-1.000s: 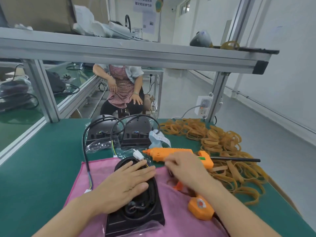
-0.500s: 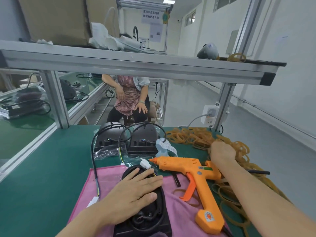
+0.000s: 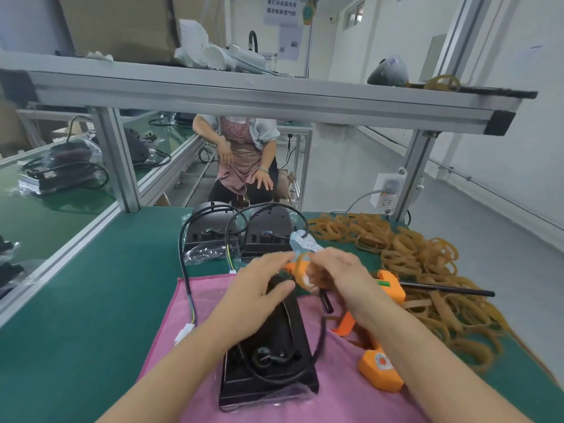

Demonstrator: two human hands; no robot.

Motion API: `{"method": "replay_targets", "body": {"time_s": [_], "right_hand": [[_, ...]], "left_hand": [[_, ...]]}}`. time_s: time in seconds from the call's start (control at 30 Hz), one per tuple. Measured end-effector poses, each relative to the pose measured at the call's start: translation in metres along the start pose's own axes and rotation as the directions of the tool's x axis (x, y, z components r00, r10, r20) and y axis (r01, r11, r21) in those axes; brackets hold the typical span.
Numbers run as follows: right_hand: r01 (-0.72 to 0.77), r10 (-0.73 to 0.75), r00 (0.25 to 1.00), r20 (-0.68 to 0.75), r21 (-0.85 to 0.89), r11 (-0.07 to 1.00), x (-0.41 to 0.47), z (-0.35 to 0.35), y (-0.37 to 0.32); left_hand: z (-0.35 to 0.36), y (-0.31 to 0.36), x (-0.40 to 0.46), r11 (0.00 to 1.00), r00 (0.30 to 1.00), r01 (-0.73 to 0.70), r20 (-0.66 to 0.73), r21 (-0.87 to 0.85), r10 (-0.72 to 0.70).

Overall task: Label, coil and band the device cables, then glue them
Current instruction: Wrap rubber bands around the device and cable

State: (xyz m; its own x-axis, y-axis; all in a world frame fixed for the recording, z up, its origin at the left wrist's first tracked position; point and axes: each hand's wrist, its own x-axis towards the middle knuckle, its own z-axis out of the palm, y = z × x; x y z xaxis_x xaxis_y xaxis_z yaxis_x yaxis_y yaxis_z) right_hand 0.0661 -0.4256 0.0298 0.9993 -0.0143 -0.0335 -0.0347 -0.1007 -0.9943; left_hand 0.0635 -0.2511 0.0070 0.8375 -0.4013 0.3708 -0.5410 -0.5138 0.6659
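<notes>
We see 1 rubber band (image 3: 300,264) stretched between both hands above the top end of the black device (image 3: 268,355) on the pink cloth (image 3: 195,303). Right hand (image 3: 338,277) curls its fingers round the band; left hand (image 3: 259,285) hooks a fingertip in it, blurred. Coiled cable (image 3: 274,361) lies on the device. Orange glue gun (image 3: 378,358) lies just right, the band pile (image 3: 427,264) beyond. 2 more devices (image 3: 241,233) stand behind on the green table (image 3: 91,285).
</notes>
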Motion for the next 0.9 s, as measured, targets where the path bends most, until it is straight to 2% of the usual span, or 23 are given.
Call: {"method": "replay_targets", "body": {"time_s": [0.13,0.2,0.33,0.4,0.5,0.6,0.67,0.73,0.8,0.83,0.9], "right_hand": [[-0.002,-0.032,0.983,0.179,0.183,0.983,-0.015,0.018,0.002],[0.016,-0.072,0.97,0.23,0.239,0.971,-0.018,0.018,0.0],[0.038,-0.166,0.929,0.329,0.361,0.932,-0.022,0.014,-0.002],[-0.043,-0.186,0.895,0.406,0.493,0.869,-0.022,0.012,-0.003],[-0.164,-0.209,0.839,0.503,0.599,0.784,-0.022,0.006,0.0],[-0.119,-0.286,0.807,0.516,0.617,0.778,-0.02,0.0,-0.001],[-0.044,-0.353,0.804,0.478,0.64,0.767,-0.018,0.001,-0.008],[-0.036,-0.382,0.808,0.449,0.683,0.729,-0.017,0.003,-0.011],[-0.053,-0.347,0.806,0.479,0.643,0.764,-0.017,0.004,-0.012],[-0.063,-0.29,0.794,0.534,0.547,0.835,-0.019,0.004,-0.013],[-0.086,-0.105,0.741,0.663,0.249,0.965,-0.02,0.003,-0.02]], "left_hand": [[0.002,0.009,0.013,0.944,0.98,0.198,0.024,-0.265,-0.199],[0.0,0.009,0.014,0.92,0.981,0.186,0.008,-0.344,-0.195],[-0.002,0.011,0.013,0.92,0.991,0.107,-0.03,-0.377,-0.128],[-0.002,0.014,0.013,0.9,0.99,0.101,-0.046,-0.424,-0.133],[-0.003,0.021,0.012,0.871,0.996,0.091,0.028,-0.483,-0.089],[-0.009,0.026,0.017,0.856,0.994,0.088,0.104,-0.51,-0.04],[-0.011,0.028,0.021,0.83,0.993,0.112,0.087,-0.546,-0.076],[-0.012,0.03,0.024,0.773,0.99,0.142,0.101,-0.619,-0.101],[-0.018,0.028,0.026,0.768,0.986,0.159,0.134,-0.62,-0.095],[-0.023,0.028,0.029,0.798,0.987,0.146,0.143,-0.584,-0.075],[-0.035,0.028,0.037,0.875,0.993,0.061,0.12,-0.481,-0.003]]}}
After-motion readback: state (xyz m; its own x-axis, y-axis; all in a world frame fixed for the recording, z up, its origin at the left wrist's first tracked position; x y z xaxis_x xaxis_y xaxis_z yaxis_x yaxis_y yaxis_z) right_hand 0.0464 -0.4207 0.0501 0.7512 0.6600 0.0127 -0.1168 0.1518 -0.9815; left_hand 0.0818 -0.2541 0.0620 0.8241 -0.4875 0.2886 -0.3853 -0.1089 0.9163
